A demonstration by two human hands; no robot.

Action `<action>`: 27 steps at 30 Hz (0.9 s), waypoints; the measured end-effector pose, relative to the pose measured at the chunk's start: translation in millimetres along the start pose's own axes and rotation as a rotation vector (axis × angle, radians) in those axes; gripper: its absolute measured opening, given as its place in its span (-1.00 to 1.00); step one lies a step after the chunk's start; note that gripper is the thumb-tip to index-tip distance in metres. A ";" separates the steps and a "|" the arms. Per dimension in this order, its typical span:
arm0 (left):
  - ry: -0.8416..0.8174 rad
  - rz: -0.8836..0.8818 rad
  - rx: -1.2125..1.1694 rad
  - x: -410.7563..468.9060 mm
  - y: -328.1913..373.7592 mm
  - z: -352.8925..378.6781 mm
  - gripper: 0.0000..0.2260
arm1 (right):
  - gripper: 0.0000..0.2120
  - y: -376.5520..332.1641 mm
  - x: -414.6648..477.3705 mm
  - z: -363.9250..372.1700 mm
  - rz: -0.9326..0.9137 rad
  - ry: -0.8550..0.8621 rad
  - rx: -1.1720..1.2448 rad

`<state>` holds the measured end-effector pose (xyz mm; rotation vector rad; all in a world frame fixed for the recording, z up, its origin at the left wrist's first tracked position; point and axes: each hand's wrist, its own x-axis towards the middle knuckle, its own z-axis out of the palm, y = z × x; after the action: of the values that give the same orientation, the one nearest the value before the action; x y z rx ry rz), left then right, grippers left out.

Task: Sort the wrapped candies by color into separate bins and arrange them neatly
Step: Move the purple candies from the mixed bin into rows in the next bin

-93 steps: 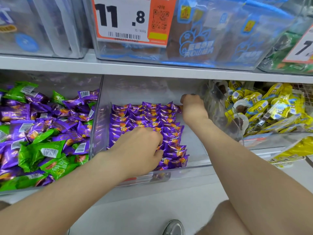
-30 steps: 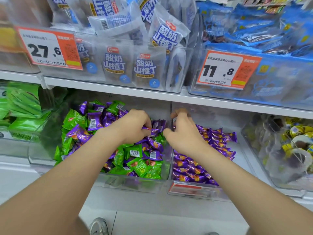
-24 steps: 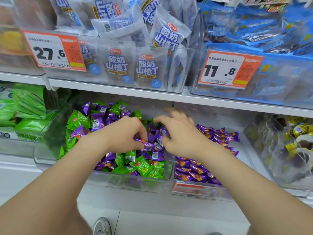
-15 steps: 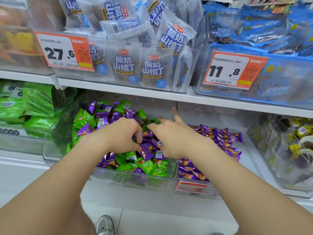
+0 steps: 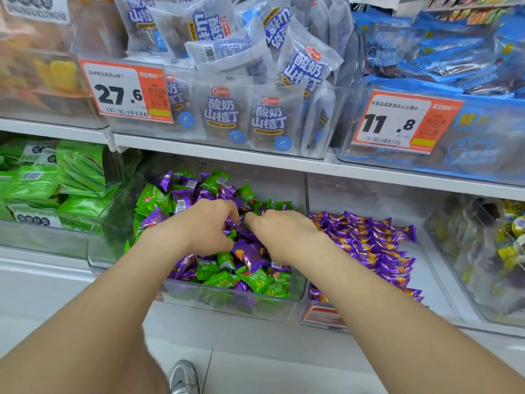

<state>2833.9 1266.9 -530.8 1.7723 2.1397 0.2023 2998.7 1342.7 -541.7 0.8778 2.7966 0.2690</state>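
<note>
Both hands are down in the mixed bin (image 5: 227, 307), the clear one under the white shelf (image 5: 255, 162). It's heaped with green candies (image 5: 257, 281) and purple candies (image 5: 250, 253), all jumbled together. The left hand (image 5: 208, 227) is laid knuckles-up on the middle of the heap. Its fingers (image 5: 228, 209) are curled down, and thumb and forefinger look pinched on a purple candy (image 5: 242, 229) near the top of the pile. The right hand (image 5: 281, 234) is set just beside it, with the tips nearly touching the left's. Its fingers (image 5: 255, 220) are curled under too, but the tips are buried in wrappers, so whether anything is pinched can't be told.

Right next door, the purple bin (image 5: 321, 319) is seen, wall against wall with the mixed one. It's filled with purple rows (image 5: 369, 245) only, laid overlapping and fairly tidy, and a red label is stuck on its front. Further right, yellow sweets (image 5: 511, 231) are blurred behind clear plastic. Off to the left, green packs (image 5: 79, 166) are stacked in another bin. Up on the shelf, white packs (image 5: 270, 115) with blue lettering are stood behind a 27.6 tag (image 5: 127, 92), and blue packs (image 5: 454, 52) are piled behind an 11.8 tag (image 5: 403, 122). A grey shoe (image 5: 183, 378) is caught at the bottom edge, on the floor tiles.
</note>
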 end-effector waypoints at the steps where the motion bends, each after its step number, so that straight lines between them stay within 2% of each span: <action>1: 0.016 -0.009 -0.010 -0.9 0.1 -0.5 -0.54 | -0.48 0.8 0.4 -1.0 0.010 -0.004 0.021; 3: 0.051 -0.024 -0.032 -1.4 -1.4 -0.9 -0.57 | -0.45 4.2 1.5 -1.8 0.010 -0.013 0.082; 6: 0.075 -0.037 -0.110 -2.3 -5.8 -0.4 -0.70 | -0.48 13.6 -0.1 -2.8 0.001 0.004 0.302; 11: 0.153 -0.018 -0.242 -7.1 -8.0 -1.5 -0.77 | -0.58 27.2 -18.0 -7.6 -0.008 0.150 0.673; 14: 0.188 -0.040 -0.573 -15.9 -0.1 -4.5 -0.73 | -0.60 33.4 -36.1 -6.2 0.029 0.263 0.889; 18: 0.033 0.023 -1.041 -34.4 29.9 -9.0 -0.72 | -0.63 34.6 -60.3 -13.7 0.093 0.342 1.346; 20: -0.039 0.069 -1.088 -40.0 42.7 -10.7 -0.73 | -0.63 32.0 -70.4 -16.5 0.118 0.363 1.407; 24: -0.067 0.121 -1.004 -42.2 56.1 -9.5 -0.65 | -0.64 28.1 -91.2 -17.6 0.223 0.409 1.513; 27: -0.048 0.158 -1.007 -38.4 66.2 -4.0 -0.70 | -0.66 32.2 -106.8 -20.6 0.344 0.466 1.436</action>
<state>2899.4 1243.6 -498.4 1.2755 1.4071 1.0439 3097.1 1304.4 -500.2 1.6391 2.8806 -1.9083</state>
